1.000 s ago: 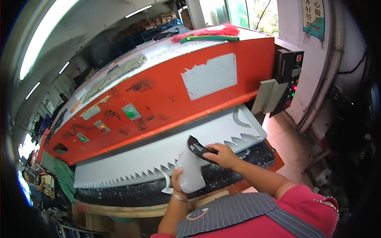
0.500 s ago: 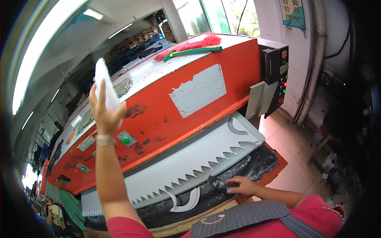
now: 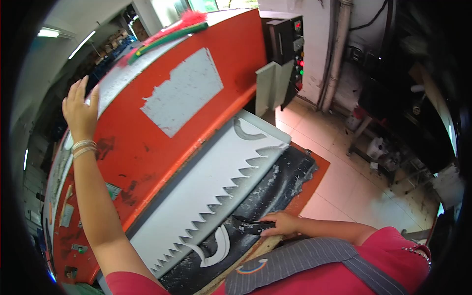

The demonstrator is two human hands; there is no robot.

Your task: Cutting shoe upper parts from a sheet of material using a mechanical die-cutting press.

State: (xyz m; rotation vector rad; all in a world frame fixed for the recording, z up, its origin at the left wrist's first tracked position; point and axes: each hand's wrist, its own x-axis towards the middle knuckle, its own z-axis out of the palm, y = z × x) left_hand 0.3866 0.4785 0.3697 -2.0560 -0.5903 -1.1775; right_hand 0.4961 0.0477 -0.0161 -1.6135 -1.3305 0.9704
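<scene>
My left hand [image 3: 80, 113] is raised at the upper edge of the orange machine [image 3: 162, 132], fingers stretched apart, with nothing visible in it. My right hand [image 3: 281, 224] is closed on one end of a black curved strip, probably a cutting die [image 3: 250, 226], with pale marks on its side. Below the machine's front lies a thick white sheet [image 3: 201, 172] with a row of tooth-shaped cuts along its near edge and a curved cut-out at its far right. Nearer me, a white hook-shaped offcut [image 3: 216, 250] rests on a black pad [image 3: 268, 189].
On the machine's top lies a brush [image 3: 169, 35] with a green handle and red bristles. A control box [image 3: 290, 56] with lit buttons stands at the machine's right end, beside a grey metal plate [image 3: 272, 88]. A pipe [image 3: 337, 54] runs down the wall. Clutter fills the right side.
The white block that my left hand held up is gone from it. My right hand has closed on the black strip. My view has swung to the right.
</scene>
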